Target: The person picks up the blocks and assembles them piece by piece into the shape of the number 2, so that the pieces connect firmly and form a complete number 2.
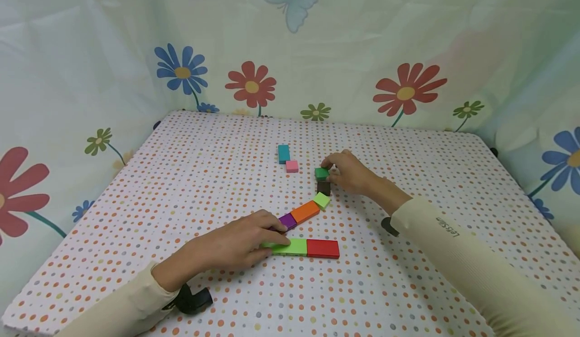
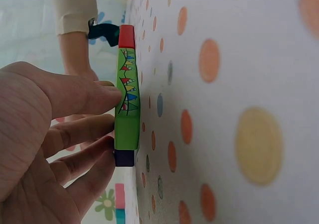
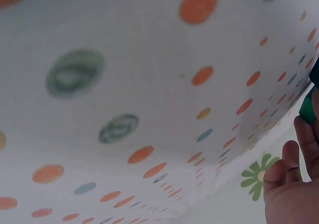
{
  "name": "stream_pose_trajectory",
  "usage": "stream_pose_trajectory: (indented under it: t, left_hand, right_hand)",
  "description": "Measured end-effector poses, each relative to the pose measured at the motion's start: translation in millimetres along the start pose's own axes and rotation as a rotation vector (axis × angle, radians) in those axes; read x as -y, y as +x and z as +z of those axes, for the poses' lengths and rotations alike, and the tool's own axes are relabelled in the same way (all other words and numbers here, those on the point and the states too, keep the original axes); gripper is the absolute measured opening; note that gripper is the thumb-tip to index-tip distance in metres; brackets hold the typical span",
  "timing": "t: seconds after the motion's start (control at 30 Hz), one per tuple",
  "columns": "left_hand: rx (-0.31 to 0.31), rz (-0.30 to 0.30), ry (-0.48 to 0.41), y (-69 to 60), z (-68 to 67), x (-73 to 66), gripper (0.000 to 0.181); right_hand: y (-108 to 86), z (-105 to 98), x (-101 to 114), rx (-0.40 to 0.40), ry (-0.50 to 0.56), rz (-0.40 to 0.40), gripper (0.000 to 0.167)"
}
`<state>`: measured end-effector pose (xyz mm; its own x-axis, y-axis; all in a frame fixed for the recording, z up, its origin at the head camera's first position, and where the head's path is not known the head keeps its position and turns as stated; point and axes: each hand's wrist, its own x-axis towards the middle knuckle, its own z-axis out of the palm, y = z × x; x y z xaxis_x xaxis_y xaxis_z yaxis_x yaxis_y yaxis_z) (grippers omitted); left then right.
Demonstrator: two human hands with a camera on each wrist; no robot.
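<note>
My right hand (image 1: 351, 173) pinches a small green block (image 1: 321, 174) just behind a black block (image 1: 323, 189). In the right wrist view, the green block (image 3: 307, 107) shows only partly at the right edge. My left hand (image 1: 244, 239) rests its fingers on a long lime-green block (image 1: 292, 247) and near a purple block (image 1: 288, 221). The left wrist view shows the thumb and fingertips touching the lime block (image 2: 128, 84), which has a bunting pattern on its side. Against its end sits a red block (image 1: 323, 249). From purple, an orange block (image 1: 305, 212) and a small lime block (image 1: 321, 201) lead toward black.
Farther back lie a teal block (image 1: 283, 154) and a pink block (image 1: 292, 166), touching at a corner. A dotted cloth (image 1: 408, 286) covers the table. Flower-printed curtains (image 1: 344, 50) stand behind and at both sides.
</note>
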<state>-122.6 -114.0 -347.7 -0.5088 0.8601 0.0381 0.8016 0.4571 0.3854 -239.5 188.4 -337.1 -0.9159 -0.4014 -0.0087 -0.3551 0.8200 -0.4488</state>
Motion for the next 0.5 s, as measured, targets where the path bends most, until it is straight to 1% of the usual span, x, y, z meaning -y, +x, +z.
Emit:
stream_pose_trajectory:
  t: [0.5]
  left_hand:
    - [-0.014,0.011,-0.005,-0.2,0.2,0.7,0.030]
  right_hand:
    - [0.7,2.8,-1.6,0.015,-0.032,0.011,0.031]
